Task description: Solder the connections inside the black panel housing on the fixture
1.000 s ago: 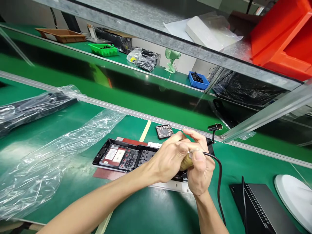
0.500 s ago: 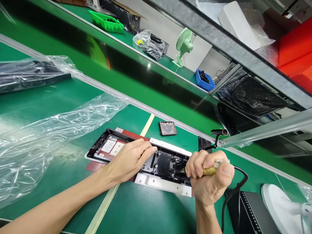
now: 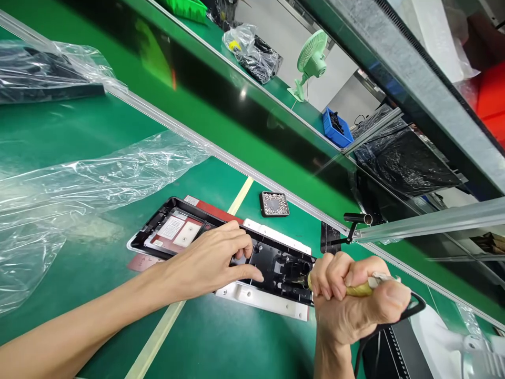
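Observation:
A long black plastic housing [image 3: 266, 263] lies tilted across a white and reddish-brown fixture [image 3: 260, 300], its ribbed inside facing up. My left hand [image 3: 221, 258] rests over the middle of it, fingers bent and thumb apart, with nothing visible between them. In my right hand [image 3: 351, 295] is a corded electric screwdriver with a yellow-wrapped handle [image 3: 361, 289], fingers wrapped round it. Its thin metal tip points left into the right part of the housing; where exactly it touches cannot be made out. Beyond the housing sits a small black tray [image 3: 275, 204] of tiny metal screws.
Clear plastic wrap [image 3: 118, 173] covers much of the bench's left side. A metal rail [image 3: 169, 121] runs behind the work, with a black tube on a bracket [image 3: 357, 218] at right. A white round-based object [image 3: 434, 337] stands at lower right. A green fan [image 3: 311, 60] is farther back.
My left hand's fingers have bent and its thumb has moved away from them. The screwdriver in my right hand has tilted, its rear end shifting right. The whole view has shifted slightly.

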The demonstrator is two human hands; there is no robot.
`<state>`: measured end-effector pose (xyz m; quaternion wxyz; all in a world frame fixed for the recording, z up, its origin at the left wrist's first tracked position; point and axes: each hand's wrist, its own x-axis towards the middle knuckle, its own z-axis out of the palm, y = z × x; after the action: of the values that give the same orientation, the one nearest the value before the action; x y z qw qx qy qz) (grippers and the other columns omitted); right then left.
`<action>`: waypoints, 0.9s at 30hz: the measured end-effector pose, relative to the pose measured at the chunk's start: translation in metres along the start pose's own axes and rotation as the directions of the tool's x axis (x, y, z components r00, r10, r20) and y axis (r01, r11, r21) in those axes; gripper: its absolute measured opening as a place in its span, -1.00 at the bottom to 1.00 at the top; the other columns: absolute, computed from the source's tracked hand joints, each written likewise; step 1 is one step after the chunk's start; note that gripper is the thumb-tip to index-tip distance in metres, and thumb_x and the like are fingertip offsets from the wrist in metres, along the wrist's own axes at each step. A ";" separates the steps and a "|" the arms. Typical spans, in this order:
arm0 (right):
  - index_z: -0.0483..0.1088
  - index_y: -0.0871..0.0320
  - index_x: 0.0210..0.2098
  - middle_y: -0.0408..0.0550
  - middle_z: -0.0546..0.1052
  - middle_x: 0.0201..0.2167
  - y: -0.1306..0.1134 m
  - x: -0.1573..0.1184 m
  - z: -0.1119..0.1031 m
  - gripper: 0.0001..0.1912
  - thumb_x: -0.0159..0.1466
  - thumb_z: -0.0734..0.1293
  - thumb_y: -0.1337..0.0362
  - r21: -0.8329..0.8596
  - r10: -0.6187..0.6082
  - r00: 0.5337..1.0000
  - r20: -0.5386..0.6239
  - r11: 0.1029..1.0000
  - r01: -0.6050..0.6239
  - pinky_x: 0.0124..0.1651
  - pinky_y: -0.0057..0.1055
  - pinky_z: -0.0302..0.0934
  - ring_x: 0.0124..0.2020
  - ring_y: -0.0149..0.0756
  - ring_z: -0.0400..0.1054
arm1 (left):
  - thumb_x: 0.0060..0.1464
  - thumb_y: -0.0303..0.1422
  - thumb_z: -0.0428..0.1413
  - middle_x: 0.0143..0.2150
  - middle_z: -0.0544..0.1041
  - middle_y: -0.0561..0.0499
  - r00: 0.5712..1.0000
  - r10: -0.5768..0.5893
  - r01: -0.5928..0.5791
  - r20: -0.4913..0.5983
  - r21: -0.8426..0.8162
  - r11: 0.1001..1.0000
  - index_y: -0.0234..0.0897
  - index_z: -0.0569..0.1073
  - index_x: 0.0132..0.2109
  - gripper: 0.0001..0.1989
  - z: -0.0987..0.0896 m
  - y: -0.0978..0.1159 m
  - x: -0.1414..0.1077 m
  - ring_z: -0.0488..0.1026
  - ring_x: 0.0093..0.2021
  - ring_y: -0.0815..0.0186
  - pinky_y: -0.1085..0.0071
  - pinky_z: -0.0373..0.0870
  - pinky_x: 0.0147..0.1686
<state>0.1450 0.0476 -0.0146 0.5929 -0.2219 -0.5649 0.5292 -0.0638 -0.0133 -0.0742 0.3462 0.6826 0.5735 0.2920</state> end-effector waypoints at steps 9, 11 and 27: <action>0.13 0.16 -0.45 -0.24 0.04 -0.69 -0.002 -0.001 -0.003 -0.58 0.44 0.03 0.05 -0.034 -0.010 0.999 0.043 0.999 0.011 -0.69 -0.53 0.01 -0.71 -0.48 -0.05 | -0.01 0.14 0.25 -0.31 0.37 0.09 0.998 0.017 -0.022 0.061 0.081 0.996 -0.26 0.37 -0.25 -0.46 0.004 -0.004 0.002 0.23 -0.17 0.27 0.36 0.12 -0.27; 0.12 0.15 -0.45 -0.24 0.05 -0.69 -0.001 -0.002 -0.003 -0.60 0.43 0.03 0.07 -0.037 -0.013 0.999 0.044 0.999 0.015 -0.69 -0.53 0.00 -0.71 -0.48 -0.05 | -0.02 0.12 0.27 -0.31 0.38 0.08 0.998 0.022 -0.027 0.060 0.085 0.996 -0.26 0.38 -0.25 -0.47 0.004 -0.005 0.001 0.23 -0.16 0.26 0.36 0.11 -0.27; 0.15 0.15 -0.45 -0.24 0.05 -0.69 -0.001 -0.005 0.000 -0.57 0.43 0.04 0.02 -0.040 -0.008 0.999 0.040 0.999 0.010 -0.67 -0.52 -0.02 -0.71 -0.48 -0.06 | -0.04 0.10 0.29 -0.29 0.40 0.09 0.998 0.024 -0.029 0.054 0.094 0.995 -0.25 0.38 -0.27 -0.49 0.006 -0.006 0.002 0.21 -0.14 0.24 0.36 0.10 -0.26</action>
<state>0.1467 0.0433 -0.0163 0.5793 -0.2207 -0.5883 0.5193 -0.0624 -0.0115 -0.0830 0.3247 0.7134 0.5681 0.2508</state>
